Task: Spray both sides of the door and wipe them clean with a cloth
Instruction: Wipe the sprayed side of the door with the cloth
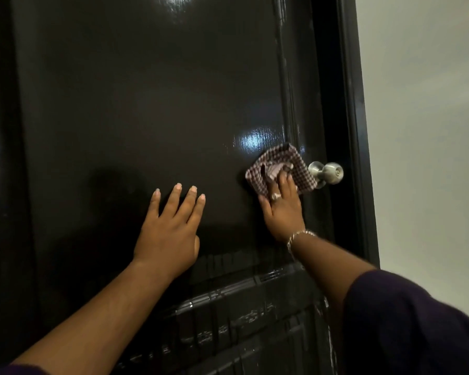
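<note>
A glossy black door (146, 104) fills most of the view, shining wet in patches. My right hand (282, 209) presses a checked brown-and-white cloth (301, 169) flat against the door, just left of the silver knob (326, 173). Its fingers lie straight over the cloth. My left hand (171, 228) rests flat on the door panel with fingers spread, a hand's width to the left of the cloth. No spray bottle is in view.
The black door frame (355, 131) runs down the right side, with a pale wall (431, 131) beyond it. Ridged moulding (228, 307) with white streaks crosses the lower door below my hands.
</note>
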